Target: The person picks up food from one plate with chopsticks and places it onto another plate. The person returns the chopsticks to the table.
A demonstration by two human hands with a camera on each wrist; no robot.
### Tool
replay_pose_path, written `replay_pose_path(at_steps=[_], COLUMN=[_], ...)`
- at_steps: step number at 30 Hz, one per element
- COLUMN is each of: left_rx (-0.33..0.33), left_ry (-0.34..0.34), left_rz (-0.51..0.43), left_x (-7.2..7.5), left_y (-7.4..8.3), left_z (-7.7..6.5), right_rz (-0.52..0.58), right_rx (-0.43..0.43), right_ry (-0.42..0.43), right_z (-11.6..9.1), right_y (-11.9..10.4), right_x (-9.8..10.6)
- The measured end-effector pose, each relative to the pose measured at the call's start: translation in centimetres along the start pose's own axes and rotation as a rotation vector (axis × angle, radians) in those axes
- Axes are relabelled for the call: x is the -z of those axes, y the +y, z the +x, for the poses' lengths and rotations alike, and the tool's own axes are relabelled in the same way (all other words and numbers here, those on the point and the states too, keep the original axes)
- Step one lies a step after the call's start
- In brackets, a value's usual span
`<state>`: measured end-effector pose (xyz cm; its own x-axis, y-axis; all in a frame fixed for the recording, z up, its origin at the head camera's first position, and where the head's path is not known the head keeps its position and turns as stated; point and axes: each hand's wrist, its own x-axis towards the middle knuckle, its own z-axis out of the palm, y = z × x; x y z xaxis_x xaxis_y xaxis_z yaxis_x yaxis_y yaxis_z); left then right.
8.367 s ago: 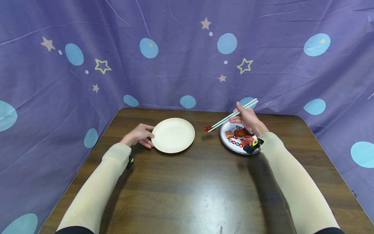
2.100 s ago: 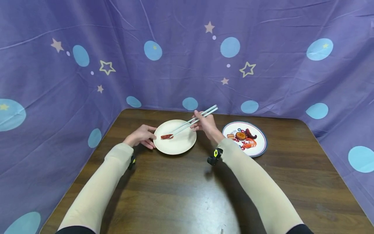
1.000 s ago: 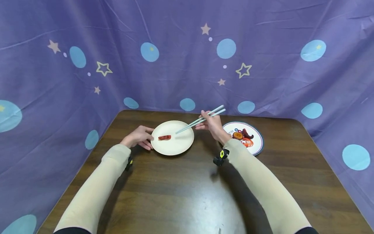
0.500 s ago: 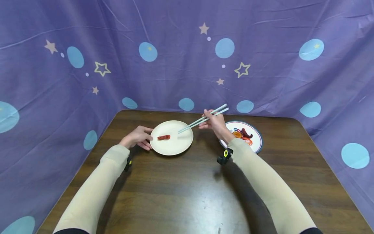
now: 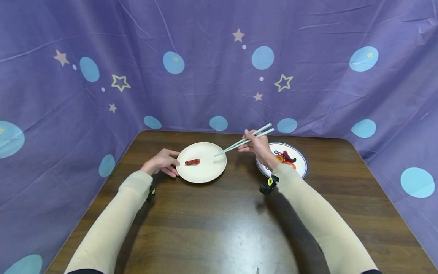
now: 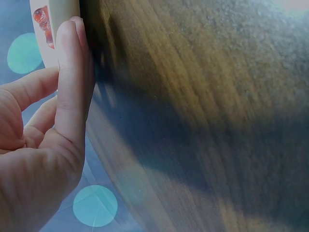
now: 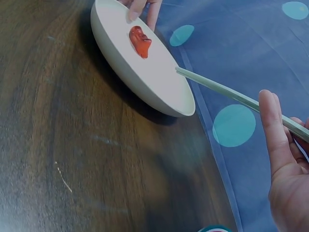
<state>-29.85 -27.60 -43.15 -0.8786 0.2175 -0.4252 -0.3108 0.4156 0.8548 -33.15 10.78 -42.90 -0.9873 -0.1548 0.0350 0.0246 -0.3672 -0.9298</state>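
My left hand grips the left rim of a cream plate, thumb on the edge and the other fingers at its side. A glossy reddish-brown strip of food, like a piece of meat, lies left of centre on that plate; it also shows as a red piece in the right wrist view. Pale green chopsticks are held in my right hand, right of the plate. Their tips come together over the plate's right part, apart from the strip, with nothing between them.
Partly behind my right wrist stands a white plate with a blue rim and printed pattern. On it show a dark curled tentacle-like piece, an orange-red shrimp-like piece and part of an orange-brown round. A purple curtain borders the wooden table.
The chopsticks carried the red strip from the patterned plate to the cream plate and let it go. Since then my right hand has drawn back rightward. The left hand stays at the rim.
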Motion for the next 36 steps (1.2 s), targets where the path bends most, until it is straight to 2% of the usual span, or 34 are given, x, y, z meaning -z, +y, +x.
replay_pose_path(at_steps=[20,36], left_rx=[0.003,0.006], left_ry=[0.007,0.000], left_rz=[0.009,0.003], left_x=[-0.1,-0.2], left_y=[0.3,0.2], left_z=[-0.1,-0.3], right_rz=[0.008,-0.029], right_rx=[0.025,0.048], right_ry=[-0.002,0.035], right_z=[-0.7,-1.4], right_y=[-1.9,-3.4], right_x=[2.7,6.0])
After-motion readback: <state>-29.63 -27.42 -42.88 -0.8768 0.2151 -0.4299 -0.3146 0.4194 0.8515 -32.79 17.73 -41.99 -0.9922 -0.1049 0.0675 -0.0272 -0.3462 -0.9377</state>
